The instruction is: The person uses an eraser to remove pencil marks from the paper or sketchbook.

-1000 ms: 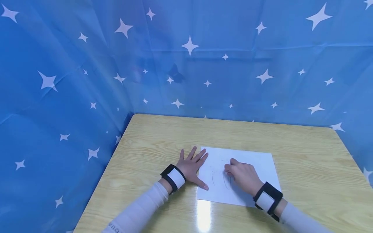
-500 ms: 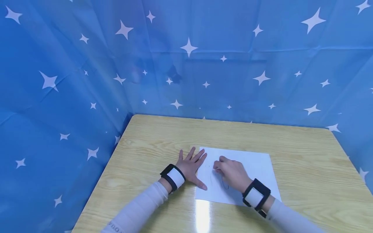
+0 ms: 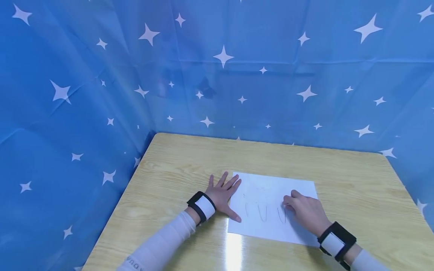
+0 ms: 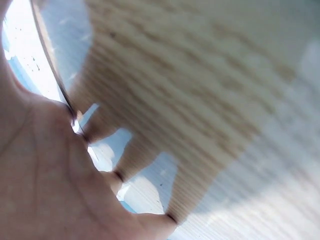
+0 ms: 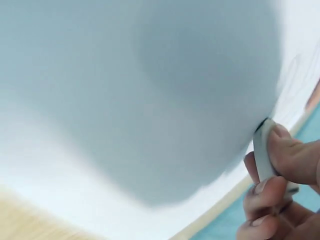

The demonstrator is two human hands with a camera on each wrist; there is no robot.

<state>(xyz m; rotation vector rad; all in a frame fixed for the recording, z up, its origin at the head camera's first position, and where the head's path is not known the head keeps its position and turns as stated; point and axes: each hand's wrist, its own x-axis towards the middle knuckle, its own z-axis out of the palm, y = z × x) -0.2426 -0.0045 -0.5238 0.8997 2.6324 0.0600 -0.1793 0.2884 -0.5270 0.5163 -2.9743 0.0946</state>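
Observation:
A white sheet of paper (image 3: 271,235) lies on the table, with pencil strokes (image 3: 262,213) in its lower half and fainter marks above them. My left hand (image 3: 220,195), fingers spread wide, rests flat across the sheet's left edge, thumb and some fingertips on the paper. My right hand (image 3: 308,212) is over the right part of the sheet. In the right wrist view it pinches a small white eraser (image 5: 262,157) with a dark, smudged edge, between thumb and fingers. That dark edge appears to meet the paper. In the head view the eraser is hidden by the hand.
The wooden table (image 3: 190,154) has a bright reflection in front of the sheet. A blue curtain (image 3: 223,86) with white stars hangs behind the table and along its sides. Each wrist wears a black and white band (image 3: 202,207).
My right hand first moved left over the paper, then swung back right, farther than where it began, uncovering strokes in the middle. The left hand has stayed in place.

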